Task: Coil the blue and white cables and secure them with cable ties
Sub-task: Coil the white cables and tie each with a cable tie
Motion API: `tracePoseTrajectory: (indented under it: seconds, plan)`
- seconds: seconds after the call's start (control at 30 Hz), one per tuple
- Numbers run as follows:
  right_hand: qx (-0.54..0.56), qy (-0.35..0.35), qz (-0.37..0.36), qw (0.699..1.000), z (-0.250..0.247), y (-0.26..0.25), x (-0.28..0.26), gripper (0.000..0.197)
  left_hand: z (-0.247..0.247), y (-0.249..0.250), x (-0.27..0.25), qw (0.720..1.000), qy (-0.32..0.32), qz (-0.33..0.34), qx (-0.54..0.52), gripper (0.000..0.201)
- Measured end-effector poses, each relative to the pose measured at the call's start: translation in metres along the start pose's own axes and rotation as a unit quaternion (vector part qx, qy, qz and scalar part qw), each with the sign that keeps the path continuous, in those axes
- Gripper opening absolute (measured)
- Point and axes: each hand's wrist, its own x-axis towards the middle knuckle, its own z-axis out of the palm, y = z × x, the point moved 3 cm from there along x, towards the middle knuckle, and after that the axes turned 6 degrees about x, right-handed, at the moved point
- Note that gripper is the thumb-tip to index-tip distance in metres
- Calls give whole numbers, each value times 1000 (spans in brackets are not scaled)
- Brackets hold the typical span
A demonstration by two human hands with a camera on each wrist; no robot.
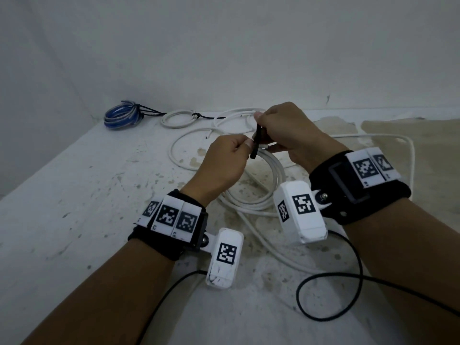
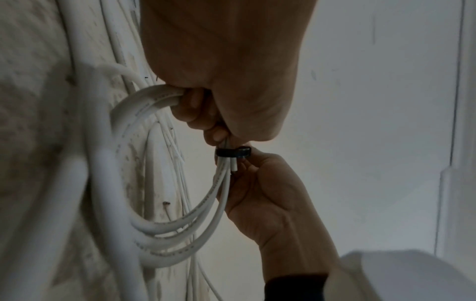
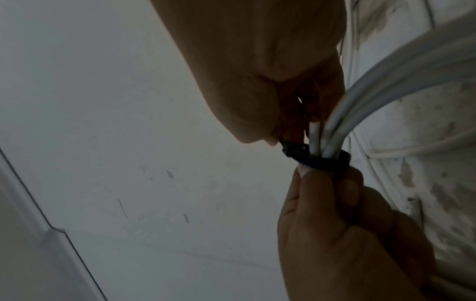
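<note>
Item: white coil, mid-floor. Both hands, left and right, pinched the tie (loosely looped); slack could let turns slip out.

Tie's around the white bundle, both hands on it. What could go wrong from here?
1. A short cut end of white cable pokes out right at the black cable tie; it may slip free of the loop as it tightens.
2. The left hand and right hand grip only at the tie, so the hanging white cable coil could splay or snag the loose white cables on the table.
</note>
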Motion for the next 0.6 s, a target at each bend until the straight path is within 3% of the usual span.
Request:
tracePoseTrajectory:
  seconds: [0.17,0.4,0.6]
  plan:
    - [-71,-92,-13,993,1,2,0,24,1,-12,3,996,1,-64,-65,40]
    - [-102,8,-87,991,-1,0,6,36,4,-4,2,995,-35,-31,-86,38]
    - [-90,36,-72,993,-2,5,8,41,3,0,3,995,-45,14,-92,34]
